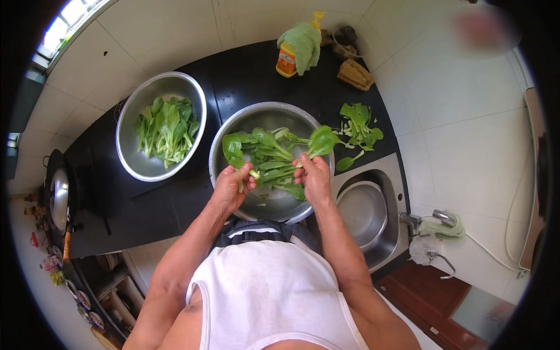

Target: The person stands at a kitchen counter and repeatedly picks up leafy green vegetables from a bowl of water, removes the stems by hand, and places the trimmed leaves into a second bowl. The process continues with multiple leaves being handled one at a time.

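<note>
My left hand (pixel 234 183) grips a leafy green stalk (pixel 232 148) by its pale stem, over the left side of a large metal basin (pixel 274 106). Between thumb and fingers, my right hand (pixel 314 175) pinches another green leaf (pixel 321 141) by its stem, over the basin's right side. Loose leafy greens (pixel 273 151) lie in the basin under and between both hands. A second metal basin (pixel 123 151) to the left holds a pile of leafy greens (pixel 166 127). More leaves and small trimmings (pixel 358 124) lie on the black counter right of the middle basin.
A metal sink (pixel 393 205) with a round metal pot (pixel 362 210) inside is at right, beside a faucet (pixel 411 221). A yellow pump bottle (pixel 286 60) under a green cloth (pixel 304 43) and a brown scrubber (pixel 355 74) stand behind. A lidded wok (pixel 59 199) is far left.
</note>
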The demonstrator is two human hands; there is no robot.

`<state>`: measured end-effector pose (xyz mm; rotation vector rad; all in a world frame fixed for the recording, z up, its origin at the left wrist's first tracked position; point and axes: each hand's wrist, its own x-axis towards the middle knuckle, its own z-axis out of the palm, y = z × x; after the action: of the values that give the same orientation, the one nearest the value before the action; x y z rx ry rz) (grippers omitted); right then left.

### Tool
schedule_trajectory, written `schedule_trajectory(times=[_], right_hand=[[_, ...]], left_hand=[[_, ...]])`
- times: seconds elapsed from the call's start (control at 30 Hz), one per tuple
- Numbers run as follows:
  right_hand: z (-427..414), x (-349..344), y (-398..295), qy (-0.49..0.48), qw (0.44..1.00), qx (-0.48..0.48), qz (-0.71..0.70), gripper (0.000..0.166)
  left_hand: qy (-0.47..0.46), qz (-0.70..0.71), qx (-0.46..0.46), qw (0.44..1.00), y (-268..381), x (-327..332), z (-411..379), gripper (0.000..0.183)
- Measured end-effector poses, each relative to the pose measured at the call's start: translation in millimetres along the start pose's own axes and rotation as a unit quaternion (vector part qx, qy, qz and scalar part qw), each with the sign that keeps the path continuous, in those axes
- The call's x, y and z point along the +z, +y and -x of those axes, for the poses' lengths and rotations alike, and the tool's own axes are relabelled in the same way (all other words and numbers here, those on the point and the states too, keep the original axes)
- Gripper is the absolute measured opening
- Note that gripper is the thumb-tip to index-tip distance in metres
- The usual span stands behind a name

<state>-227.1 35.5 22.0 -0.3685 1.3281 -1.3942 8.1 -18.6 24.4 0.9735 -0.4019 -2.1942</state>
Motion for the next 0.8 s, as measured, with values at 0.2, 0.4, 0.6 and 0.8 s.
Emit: schedule_trajectory(times=[0.2,0.4,0.6,0.8], right_hand=[[22.1,27.0,-10.3,-0.102,0.873,-0.102,0.466,0.019],[46.7,49.4,6.9,-0.128,0.760,-0.278,0.573,0.030],[41.1,40.4,7.6,-0.118,0.901,-0.149,0.389,0.040],[38.4,35.9,19.6,-0.144,0.936,-0.075,0.312,0.027]], left_hand=[[0.017,-0.131,-0.048,0.990,-16.1,7.2,-1.4,0.027],[-0.023,-0.101,-0.082,0.991,-22.6,14.1,3.7,0.032],[0.035,-0.041,-0.047,0.997,-14.7,4.8,-3.8,0.020],[0.036,-0.015,-0.060,0.997,-12.3,3.2,-2.6,0.021]])
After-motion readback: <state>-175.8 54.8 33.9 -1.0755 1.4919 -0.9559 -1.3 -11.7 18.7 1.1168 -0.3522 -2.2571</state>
